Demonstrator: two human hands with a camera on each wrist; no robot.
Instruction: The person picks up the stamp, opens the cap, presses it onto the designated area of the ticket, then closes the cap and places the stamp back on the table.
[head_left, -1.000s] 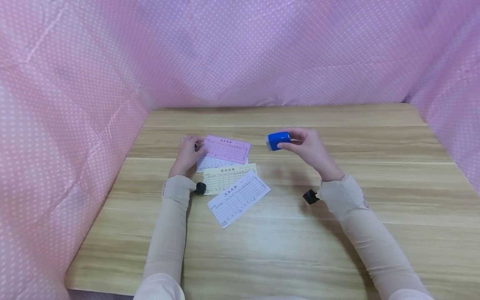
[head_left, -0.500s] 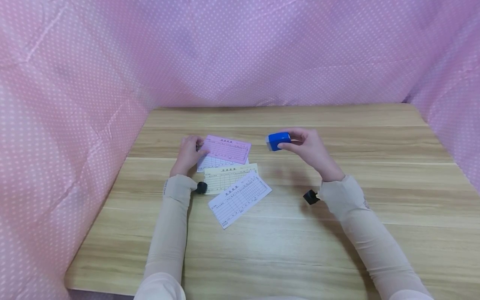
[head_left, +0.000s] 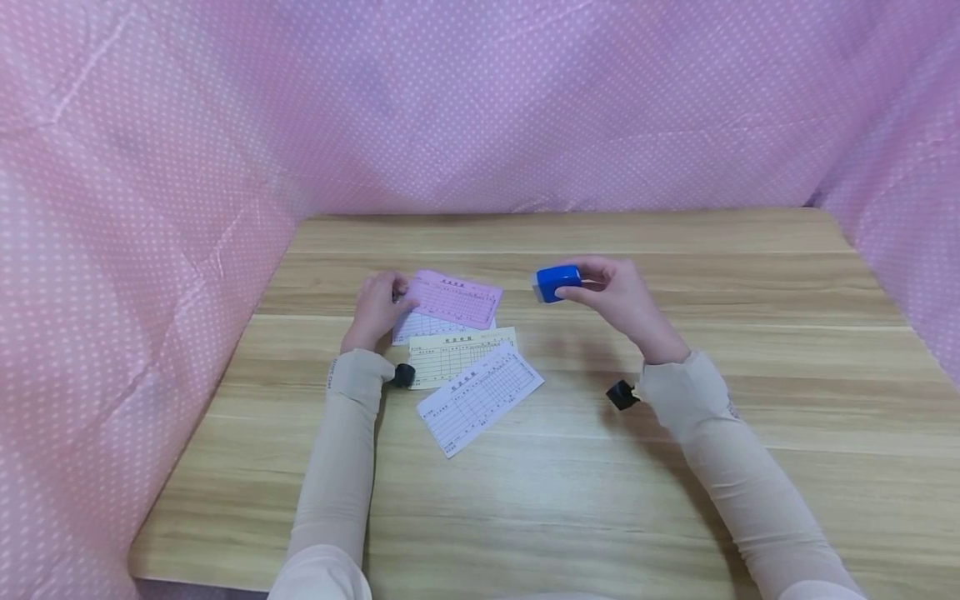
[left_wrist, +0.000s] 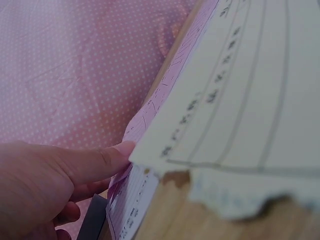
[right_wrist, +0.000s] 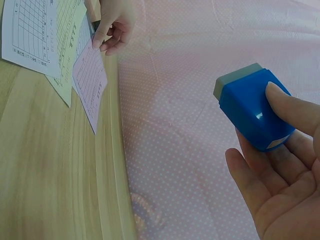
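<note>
Above the table my right hand (head_left: 624,304) grips a blue stamp (head_left: 558,283) between thumb and fingers. The stamp's pale cap end (right_wrist: 239,79) points left, away from the palm. My left hand (head_left: 373,310) pinches the left edge of a pink receipt slip (head_left: 459,300), its thumb on top and the other fingers curled below. Beneath the pink slip lies a white slip (head_left: 422,328), partly covered. A small dark block (left_wrist: 92,220) shows beside the left fingers, mostly hidden by them. A yellow slip (head_left: 437,360) and another white slip (head_left: 480,402) overlap nearer the body.
The wooden table (head_left: 600,500) ends at the back against a pink dotted cloth (head_left: 525,108), which also hangs on both sides. Black wrist cameras stick out from the left sleeve (head_left: 360,383) and the right sleeve (head_left: 686,396).
The left hand has shifted very slightly right and the slips have nudged with it. The right hand holds the stamp in nearly the same place.
</note>
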